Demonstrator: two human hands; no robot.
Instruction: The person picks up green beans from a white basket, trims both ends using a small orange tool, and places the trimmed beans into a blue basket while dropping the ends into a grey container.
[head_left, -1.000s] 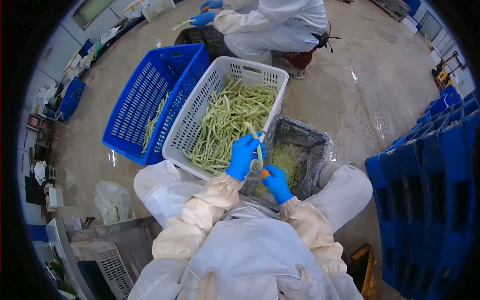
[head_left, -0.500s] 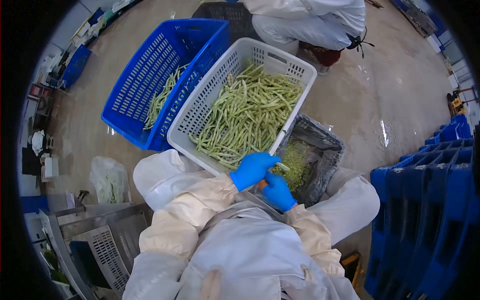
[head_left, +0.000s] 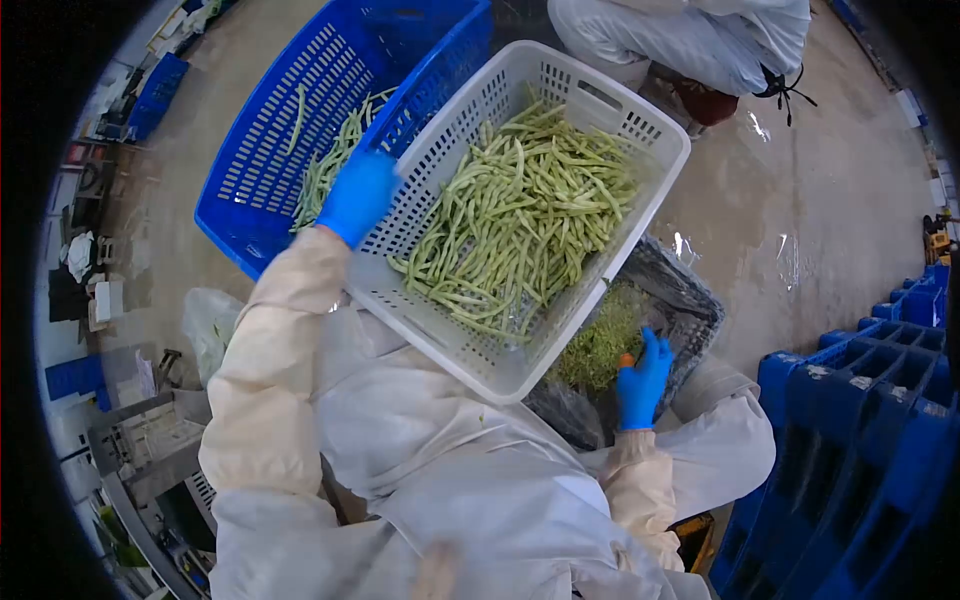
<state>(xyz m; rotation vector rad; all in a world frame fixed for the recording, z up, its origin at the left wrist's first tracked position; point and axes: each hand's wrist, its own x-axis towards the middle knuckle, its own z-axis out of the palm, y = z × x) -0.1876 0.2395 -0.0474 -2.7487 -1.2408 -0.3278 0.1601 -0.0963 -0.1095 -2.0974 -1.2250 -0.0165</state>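
Right hand (head_left: 643, 385): over the lined bin (head_left: 690, 300), fingertips parted, orange piece (head_left: 627, 360) held at its inner side
Green beans (head_left: 520, 210): in the white basket (head_left: 440, 350), many slanting toward far right
Left hand (head_left: 360, 197): at the blue crate (head_left: 245, 190), fingers hidden, cannot tell whether closed
Lone bean (head_left: 298, 120): inside crate, long axis near-vertical in view

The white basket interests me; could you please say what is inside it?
The white basket holds a heap of long green pods. Anything beneath that heap, including most of the basket's bottom, is covered.
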